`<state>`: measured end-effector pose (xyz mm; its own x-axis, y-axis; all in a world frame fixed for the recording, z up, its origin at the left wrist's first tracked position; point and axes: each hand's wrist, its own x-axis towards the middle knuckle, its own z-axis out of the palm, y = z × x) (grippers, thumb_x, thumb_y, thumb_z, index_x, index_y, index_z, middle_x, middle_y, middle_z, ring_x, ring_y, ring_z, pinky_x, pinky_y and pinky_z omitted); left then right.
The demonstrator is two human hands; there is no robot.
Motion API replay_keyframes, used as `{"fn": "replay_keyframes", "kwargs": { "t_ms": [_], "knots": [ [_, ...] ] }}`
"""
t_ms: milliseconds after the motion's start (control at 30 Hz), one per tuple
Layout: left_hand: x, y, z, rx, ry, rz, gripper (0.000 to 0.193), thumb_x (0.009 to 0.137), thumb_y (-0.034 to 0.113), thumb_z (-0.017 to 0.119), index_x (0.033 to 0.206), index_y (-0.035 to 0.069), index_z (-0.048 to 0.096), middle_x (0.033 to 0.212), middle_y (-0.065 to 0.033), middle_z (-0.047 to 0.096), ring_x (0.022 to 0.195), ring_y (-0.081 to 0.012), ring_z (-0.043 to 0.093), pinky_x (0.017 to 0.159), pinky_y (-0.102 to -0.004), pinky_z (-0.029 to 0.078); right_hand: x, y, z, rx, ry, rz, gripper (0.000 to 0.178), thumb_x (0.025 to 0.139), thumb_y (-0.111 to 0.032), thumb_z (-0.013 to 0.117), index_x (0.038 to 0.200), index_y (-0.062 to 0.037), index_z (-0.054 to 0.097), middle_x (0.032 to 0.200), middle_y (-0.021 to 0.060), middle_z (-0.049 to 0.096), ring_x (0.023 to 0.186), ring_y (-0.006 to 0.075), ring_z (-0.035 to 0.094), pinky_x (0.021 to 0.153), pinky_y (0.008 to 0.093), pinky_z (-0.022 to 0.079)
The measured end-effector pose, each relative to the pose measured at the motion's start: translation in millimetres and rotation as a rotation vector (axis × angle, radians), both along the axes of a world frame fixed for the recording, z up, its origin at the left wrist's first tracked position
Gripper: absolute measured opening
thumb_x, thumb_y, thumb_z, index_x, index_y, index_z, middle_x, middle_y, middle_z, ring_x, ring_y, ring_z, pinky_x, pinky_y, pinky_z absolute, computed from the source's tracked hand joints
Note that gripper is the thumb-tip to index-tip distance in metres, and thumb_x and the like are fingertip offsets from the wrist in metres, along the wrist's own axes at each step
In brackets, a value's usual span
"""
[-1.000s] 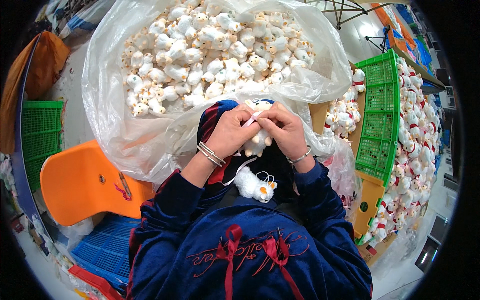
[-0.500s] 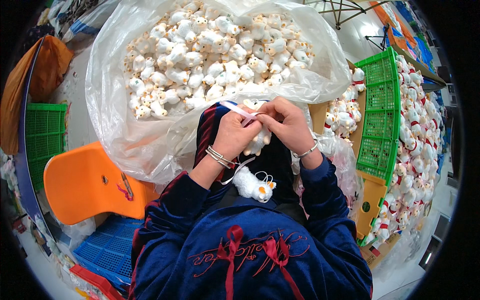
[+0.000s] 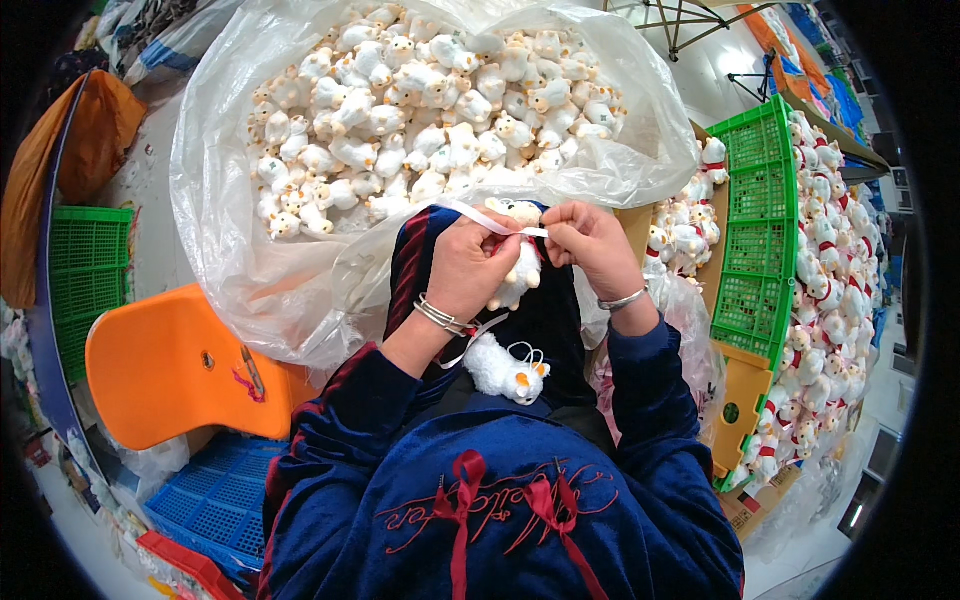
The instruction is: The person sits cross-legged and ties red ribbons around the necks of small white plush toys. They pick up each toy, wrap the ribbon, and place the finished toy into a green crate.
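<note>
A small white plush animal (image 3: 519, 276) lies upright over my lap, its pale head showing above my fingers. My left hand (image 3: 468, 262) is closed in a pinch on a pale pinkish-white ribbon (image 3: 466, 211) at the toy's neck. The ribbon's short stretch to the right is pinched between thumb and finger of my right hand (image 3: 598, 252). A bit of red shows at the toy's neck. Nearer to me, a second white plush toy (image 3: 494, 367) with orange patches and a thin white loop rests on my lap, a narrow white ribbon beside it.
Ahead, a big clear plastic bag (image 3: 225, 200) holds many white plush toys. A green crate (image 3: 752, 230) stands at right, with toys wearing red ribbons (image 3: 825, 330) beyond it. On the orange chair (image 3: 150, 365) at left lies a small cutting tool (image 3: 252, 372). Below it is a blue crate (image 3: 215, 500).
My right hand has moved a little to the right, drawing the ribbon out straight between my hands. The toy's head shows more now. My left hand has stayed nearly in place.
</note>
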<state>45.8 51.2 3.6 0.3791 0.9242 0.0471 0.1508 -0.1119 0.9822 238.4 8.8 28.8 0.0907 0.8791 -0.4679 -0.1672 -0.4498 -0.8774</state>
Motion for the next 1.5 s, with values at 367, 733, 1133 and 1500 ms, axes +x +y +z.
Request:
{"fn": "replay_keyframes", "kwargs": {
  "t_ms": [367,733,1133,1500],
  "knots": [
    [-4,5,-1,0.226,0.027,-0.062,0.009,0.088,0.004,0.07,0.097,0.002,0.071,0.091,-0.0116,0.068,0.076,-0.0245,0.067,0.068,-0.0322,0.053,27,-28,18,-0.072,0.189,0.387,0.015,0.093,-0.015,0.073,0.101,-0.0029,0.072,0.082,0.0019,0.068,0.072,0.0105,0.063,0.07,0.0237,0.05],
    [2,2,-4,0.137,-0.039,-0.007,0.008,0.09,0.006,0.071,0.094,0.0,0.071,0.085,-0.0103,0.067,0.067,-0.019,0.062,0.06,-0.0307,0.049,-23,3,-2,0.285,-0.602,0.138,0.013,0.088,-0.005,0.076,0.095,0.0003,0.066,0.078,0.0008,0.064,0.07,0.006,0.059,0.061,0.0234,0.048],
    [-6,7,-14,0.299,-0.134,-0.105,0.01,0.086,-0.001,0.072,0.093,0.004,0.067,0.088,-0.0102,0.066,0.079,-0.0245,0.065,0.07,-0.0321,0.052,-21,15,17,0.284,-0.777,0.453,0.014,0.087,-0.005,0.069,0.099,-0.0005,0.068,0.082,0.0105,0.069,0.074,0.0203,0.068,0.066,0.0313,0.053],
    [-11,6,-13,0.315,-0.075,-0.114,0.014,0.084,-0.004,0.071,0.096,0.001,0.067,0.092,-0.0119,0.067,0.083,-0.0247,0.066,0.073,-0.0324,0.052,16,15,15,0.276,-0.202,0.251,0.009,0.097,-0.011,0.063,0.094,-0.0019,0.063,0.096,0.0062,0.069,0.089,0.0112,0.064,0.076,0.0261,0.051]
  ]
}}
